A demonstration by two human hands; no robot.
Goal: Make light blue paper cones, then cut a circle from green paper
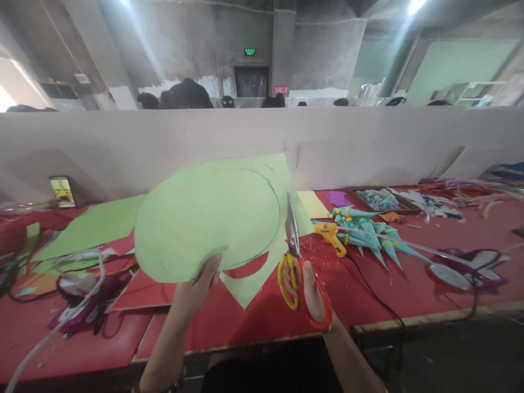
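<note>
My left hand (206,279) grips the lower edge of a light green sheet of paper (204,218), thumb on the near face. A large oval is drawn on the sheet in pencil. Its left and lower outline is cut, and a loose strip hangs from the right side. Through the handles of a pair of scissors (292,229) go the fingers of my right hand (305,289). One handle is red, the other yellow, and the blades point up beside the sheet's right part. How far the blades are apart is hard to see.
A yellow glue gun (329,236) lies right of the scissors, near blue paper cones (370,232). A tray (409,210) of small pieces stands behind. Left are green paper (94,226), a purple device (82,305) with a cable and a propped phone (63,192). A white partition (204,131) borders the red table.
</note>
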